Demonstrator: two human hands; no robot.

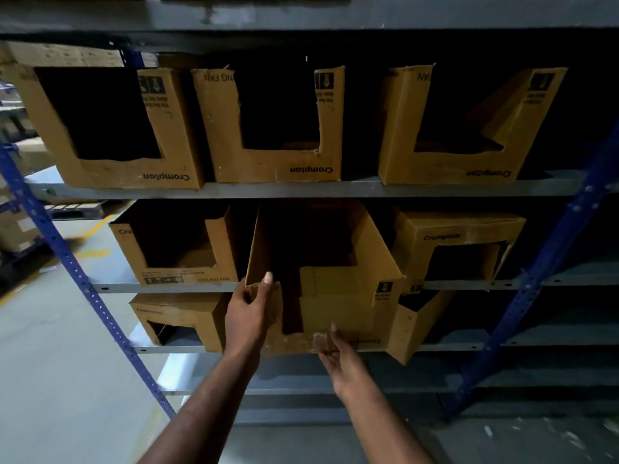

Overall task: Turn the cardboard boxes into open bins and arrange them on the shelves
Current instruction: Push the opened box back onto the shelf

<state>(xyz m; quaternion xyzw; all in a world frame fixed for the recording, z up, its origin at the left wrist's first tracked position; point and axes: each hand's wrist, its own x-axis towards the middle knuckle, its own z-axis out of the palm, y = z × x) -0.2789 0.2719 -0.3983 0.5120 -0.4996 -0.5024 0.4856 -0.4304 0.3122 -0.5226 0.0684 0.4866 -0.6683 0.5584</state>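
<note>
Cardboard box (338, 306) sits between our hands, at the shelf (167, 288) edge. Our left hand (249, 313) pinches its left corner, thumb on top. Our right hand (341, 363) touches its bottom edge with nearly straight fingers.

**Premises: warehouse storage aisle**

The site is a goods warehouse. Perforated blue steel uprights (77, 272) carry tiers of grey metal shelves (361, 188), forming an industrial rack. The shelves hold rows of brown cardboard boxes (110, 175) with their fronts cut away as bins. The boxes are printed with "Crompton" lettering (311, 169), a "CEILING FAN" label (214, 279) and shipping arrows. To the left, a bare grey concrete floor (50, 363) bears yellow painted lines (93, 254). Stacked cartons (16, 229) stand beyond it. Lighting is dim and the shelf recesses are dark.
</note>
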